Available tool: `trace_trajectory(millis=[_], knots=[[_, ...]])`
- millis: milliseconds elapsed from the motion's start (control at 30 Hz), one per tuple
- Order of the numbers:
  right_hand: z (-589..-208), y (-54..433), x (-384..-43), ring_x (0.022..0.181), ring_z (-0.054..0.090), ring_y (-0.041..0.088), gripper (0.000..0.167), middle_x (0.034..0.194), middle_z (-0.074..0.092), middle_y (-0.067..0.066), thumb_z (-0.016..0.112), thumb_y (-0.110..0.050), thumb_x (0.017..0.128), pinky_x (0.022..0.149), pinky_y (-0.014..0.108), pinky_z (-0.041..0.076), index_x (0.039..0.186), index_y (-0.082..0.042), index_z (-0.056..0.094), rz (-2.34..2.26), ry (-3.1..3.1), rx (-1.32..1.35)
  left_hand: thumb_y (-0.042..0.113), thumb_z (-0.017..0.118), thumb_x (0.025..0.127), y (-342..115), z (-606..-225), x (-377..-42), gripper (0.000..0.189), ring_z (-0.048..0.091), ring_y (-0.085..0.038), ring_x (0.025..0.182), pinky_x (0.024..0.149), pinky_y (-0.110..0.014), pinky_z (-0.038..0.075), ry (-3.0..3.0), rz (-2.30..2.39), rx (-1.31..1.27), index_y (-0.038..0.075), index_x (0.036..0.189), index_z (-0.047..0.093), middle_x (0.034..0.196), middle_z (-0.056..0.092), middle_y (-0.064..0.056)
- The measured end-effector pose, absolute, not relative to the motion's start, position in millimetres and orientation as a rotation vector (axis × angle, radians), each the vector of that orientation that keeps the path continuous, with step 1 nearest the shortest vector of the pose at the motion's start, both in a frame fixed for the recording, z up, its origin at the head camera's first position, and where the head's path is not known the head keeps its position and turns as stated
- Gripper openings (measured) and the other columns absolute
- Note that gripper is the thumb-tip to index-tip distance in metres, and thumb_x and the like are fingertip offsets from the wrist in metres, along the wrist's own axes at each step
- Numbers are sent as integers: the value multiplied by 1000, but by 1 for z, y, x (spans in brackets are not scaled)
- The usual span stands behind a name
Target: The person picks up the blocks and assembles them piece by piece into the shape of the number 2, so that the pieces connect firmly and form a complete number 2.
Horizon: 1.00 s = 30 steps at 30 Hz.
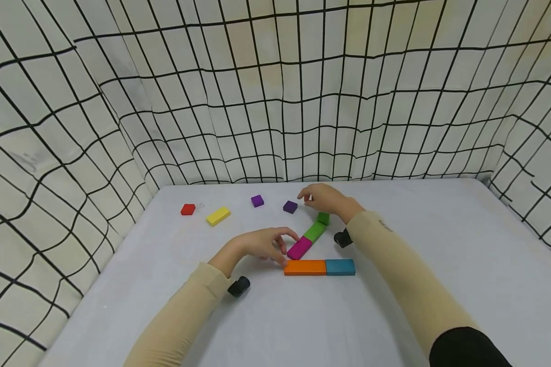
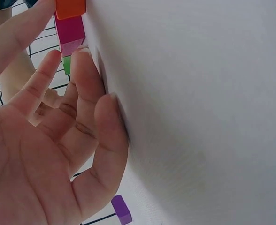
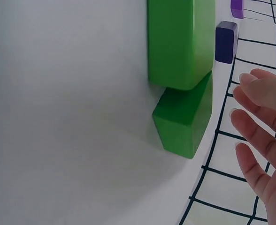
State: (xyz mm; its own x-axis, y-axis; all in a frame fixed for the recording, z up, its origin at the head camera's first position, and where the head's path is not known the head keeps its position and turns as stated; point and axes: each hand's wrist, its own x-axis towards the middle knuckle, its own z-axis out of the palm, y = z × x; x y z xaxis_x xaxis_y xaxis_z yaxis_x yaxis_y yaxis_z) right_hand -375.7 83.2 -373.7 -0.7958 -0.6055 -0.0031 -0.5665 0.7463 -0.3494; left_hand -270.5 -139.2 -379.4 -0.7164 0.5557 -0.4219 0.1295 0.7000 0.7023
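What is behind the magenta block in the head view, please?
Behind the magenta block is a light green block, end to end, then a darker green block. The magenta block's far end is covered.

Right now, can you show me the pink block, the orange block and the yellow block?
Pink block [image 1: 299,249]: head view, middle of its top face.
Orange block [image 1: 305,266]: head view, middle of its top face.
Yellow block [image 1: 218,215]: head view, middle of its top face.

White table [image 1: 496,265], black grid netting [image 1: 281,63] along the far, left and right sides, pale wall or sheet [image 1: 292,117] behind, kinda hard to tell which.
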Motion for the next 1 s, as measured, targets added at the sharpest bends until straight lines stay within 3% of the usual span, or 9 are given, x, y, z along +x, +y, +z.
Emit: trace_trajectory(millis=[400,633,1000], knots=[[-376,64,-381,119,58,27,37,129,64,10,59,-6,103,107,42,45,139,-12,64,-345,2802,-956,14,80,89,-140,-378,-271,57,58,-19,94,72,-30,51,2275,871,536,22,139,56,102,63,-3],[-382,57,-385,124,56,29,47,137,58,12,59,-8,103,107,46,45,149,-18,56,-280,2755,-922,15,80,88,-140,-378,-271,58,58,-19,97,74,-32,52,2279,861,536,22,140,55,103,63,-3],[-383,52,-386,125,56,29,41,135,61,10,65,-13,101,109,49,42,141,-16,62,-364,2763,-778,13,80,88,-140,-379,-269,57,58,-18,93,70,-29,49,2268,884,532,22,140,55,102,62,-3]])
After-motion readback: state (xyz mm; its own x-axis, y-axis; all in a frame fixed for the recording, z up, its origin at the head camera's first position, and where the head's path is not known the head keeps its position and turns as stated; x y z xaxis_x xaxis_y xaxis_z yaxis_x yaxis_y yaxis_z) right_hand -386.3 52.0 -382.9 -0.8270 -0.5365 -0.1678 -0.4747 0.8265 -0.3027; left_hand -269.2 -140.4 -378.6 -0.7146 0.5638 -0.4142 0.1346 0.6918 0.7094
